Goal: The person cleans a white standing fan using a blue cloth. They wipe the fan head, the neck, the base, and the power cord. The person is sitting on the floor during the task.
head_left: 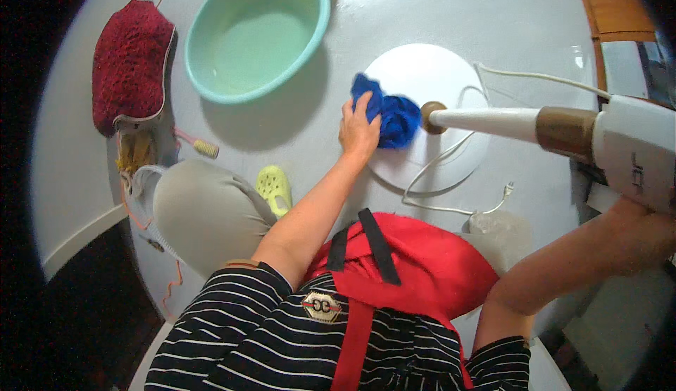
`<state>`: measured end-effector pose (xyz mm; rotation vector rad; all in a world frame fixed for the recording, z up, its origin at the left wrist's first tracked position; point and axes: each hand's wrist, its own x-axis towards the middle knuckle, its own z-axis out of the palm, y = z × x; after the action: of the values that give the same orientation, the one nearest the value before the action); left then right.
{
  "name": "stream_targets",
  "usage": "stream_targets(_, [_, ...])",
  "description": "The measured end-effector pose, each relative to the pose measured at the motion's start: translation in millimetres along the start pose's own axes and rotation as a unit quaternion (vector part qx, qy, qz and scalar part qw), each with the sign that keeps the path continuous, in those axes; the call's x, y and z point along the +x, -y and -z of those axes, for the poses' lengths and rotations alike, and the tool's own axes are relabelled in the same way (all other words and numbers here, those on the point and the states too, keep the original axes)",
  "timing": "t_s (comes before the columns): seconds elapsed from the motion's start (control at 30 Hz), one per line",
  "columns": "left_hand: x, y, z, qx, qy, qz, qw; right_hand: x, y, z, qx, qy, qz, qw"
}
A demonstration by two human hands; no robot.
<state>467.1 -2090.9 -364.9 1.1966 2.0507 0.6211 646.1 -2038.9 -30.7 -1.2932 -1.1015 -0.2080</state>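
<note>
A blue cloth point(400, 125) lies bunched on the round white base point(440, 71) of a pedestal fan, up against the brown collar at the foot of its pole point(486, 121). My left hand point(359, 134) grips the cloth's left end at the base's edge. Toward the right edge, my right hand point(644, 215) holds the fan's white upper body point(637, 152); its fingers are mostly hidden. The fan's top lies out of view. A white cord with a plug point(508, 189) trails over the base onto the floor.
A mint-green basin point(318, 32) holding water stands at the far left. Beside it are a dark red covered bundle point(134, 67) and a pink-handled brush point(204, 149). One yellow-green clog point(273, 188) shows by my left knee. Wooden furniture point(616, 4) stands at the far right.
</note>
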Motion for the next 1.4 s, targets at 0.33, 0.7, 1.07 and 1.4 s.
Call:
stream_targets(0.33, [88.0, -15.2, -75.7, 0.186, -0.114, -0.114, 0.969, -0.7, 4.2, -18.1, -0.084, 0.003, -0.021, 0.996])
stream_targets(0.7, [141.7, -128.6, -137.2, 0.230, 0.114, -0.330, 0.908, -13.4, 7.3, -24.0, -0.059, -0.001, -0.020, 0.998])
stream_targets(1.07, [-4.8, 35.9, -65.4, 0.193, -0.070, -0.162, 0.965, -2.7, -19.4, 3.4, 0.104, 0.026, -0.022, 0.994])
stream_targets(1.4, [-94.8, 36.3, -125.1, 0.200, 0.042, -0.508, 0.837, -23.1, -91.8, 108.2, 0.111, 0.354, -0.070, 0.926])
